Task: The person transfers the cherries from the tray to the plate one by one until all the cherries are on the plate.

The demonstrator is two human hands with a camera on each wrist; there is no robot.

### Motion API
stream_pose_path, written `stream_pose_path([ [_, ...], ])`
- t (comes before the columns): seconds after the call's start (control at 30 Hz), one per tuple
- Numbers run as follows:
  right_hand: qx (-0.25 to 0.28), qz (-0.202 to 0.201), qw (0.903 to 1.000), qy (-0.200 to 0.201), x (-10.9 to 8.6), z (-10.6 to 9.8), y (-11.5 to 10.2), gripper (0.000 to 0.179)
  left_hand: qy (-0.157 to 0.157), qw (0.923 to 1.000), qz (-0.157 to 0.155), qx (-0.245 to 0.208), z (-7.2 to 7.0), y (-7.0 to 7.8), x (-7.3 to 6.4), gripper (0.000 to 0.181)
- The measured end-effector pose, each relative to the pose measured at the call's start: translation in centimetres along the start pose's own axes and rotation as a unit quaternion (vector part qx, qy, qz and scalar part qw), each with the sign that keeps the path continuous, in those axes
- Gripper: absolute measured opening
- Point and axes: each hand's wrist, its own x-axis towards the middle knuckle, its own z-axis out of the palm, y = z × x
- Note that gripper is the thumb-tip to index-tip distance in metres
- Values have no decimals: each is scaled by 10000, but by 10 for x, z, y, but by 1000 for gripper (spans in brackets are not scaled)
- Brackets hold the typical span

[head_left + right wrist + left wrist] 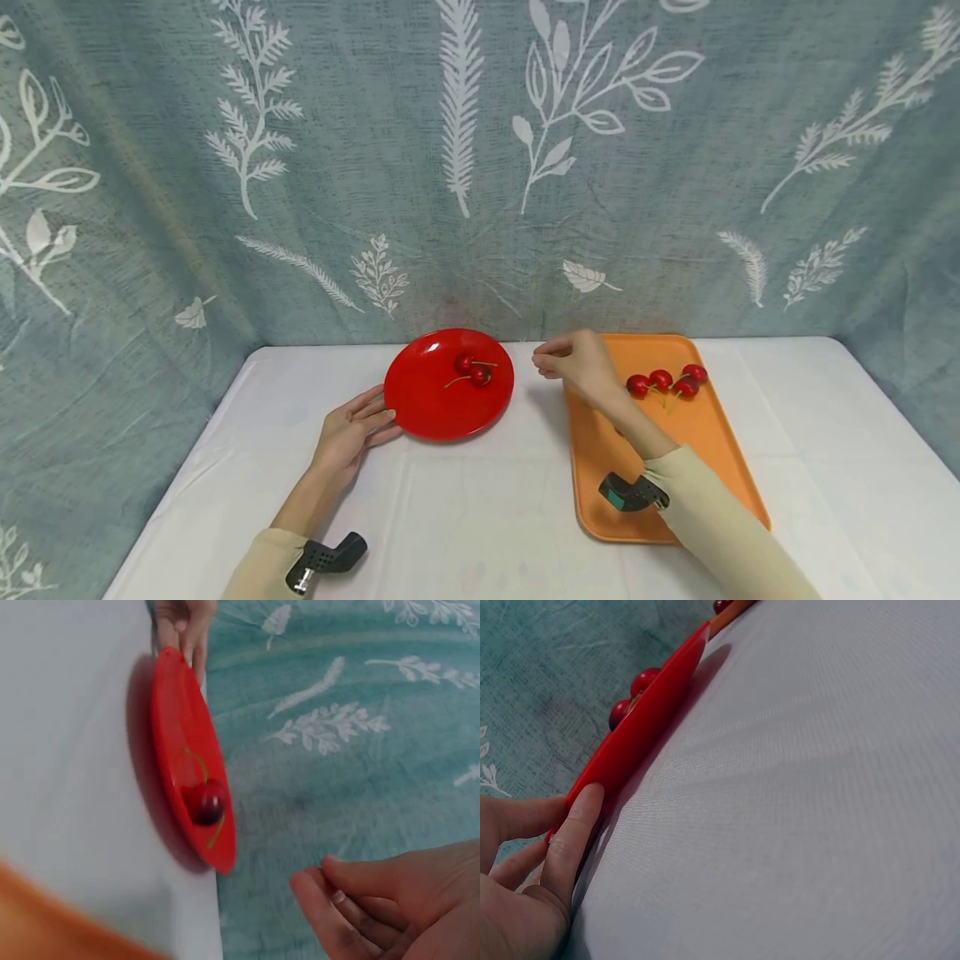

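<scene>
My left hand [345, 435] grips the near-left rim of a round red plate [427, 408], its thumb and fingers on the rim. Two dark red cherries [480, 376] with green stems lie on the plate, right of its middle. My right hand [581, 364] hovers between the plate and an orange tray [622, 521], over the tray's far-left corner. In the right wrist view, its thumb meets the curled index finger and no object shows between them. Several cherries [686, 388] with stems lie on the tray's far half, to the right of that hand.
A white cloth [480, 517] covers the table. Behind it hangs a grey-green curtain [337, 150] with white leaf prints, close to the plate's far edge. The right forearm crosses above the tray and hides part of it.
</scene>
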Motion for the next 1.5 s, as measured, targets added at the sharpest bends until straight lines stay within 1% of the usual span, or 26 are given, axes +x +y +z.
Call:
stream_pose_path([
  [0.07, 11, 35, 10000, 20, -4, -8, 7, 17, 14, 10000, 5, 31, 0, 0, -1, 59],
  [0.3, -525, 164, 9980, 316, -22, -38, 36, 20, -47, 10000, 77, -39, 0, -1, 0, 59],
  [0.57, -749, 496, 9946, 515, -36, -56, 56, 21, -61, 9999, 82, -99, 1, -2, 0, 59],
  [0.7, -818, 456, 9934, 659, -44, -67, 65, 20, -88, 9999, 86, -121, 1, -3, 1, 59],
  [0.87, -942, 337, 9923, 735, -54, -85, 74, 21, -95, 9998, 92, -126, 2, -3, 1, 59],
  [0.97, -946, 472, 9911, 803, -60, -95, 79, 24, -88, 9998, 94, -117, 1, -2, 1, 59],
  [1.1, -637, 762, 9910, 903, -64, -107, 85, 29, -60, 9999, 73, -62, 0, -1, 0, 59],
  [1.2, -383, 902, 9901, 1002, -66, -116, 87, 32, -48, 10000, 74, -37, -1, -1, 0, 59],
  [1.27, -360, 1019, 9889, 1022, -67, -121, 88, 34, -48, 9999, 91, -28, -1, -2, 0, 59],
  [1.33, -408, 1170, 9873, 992, -68, -126, 90, 34, -56, 9999, 107, -43, -1, -2, 0, 59],
  [1.4, -466, 1328, 9861, 881, -70, -128, 93, 34, -40, 9999, 111, -41, -1, -3, 0, 59],
  [1.5, -546, 1485, 9848, 716, -71, -128, 98, 33, -14, 9999, 108, -63, -2, -3, 0, 59],
])
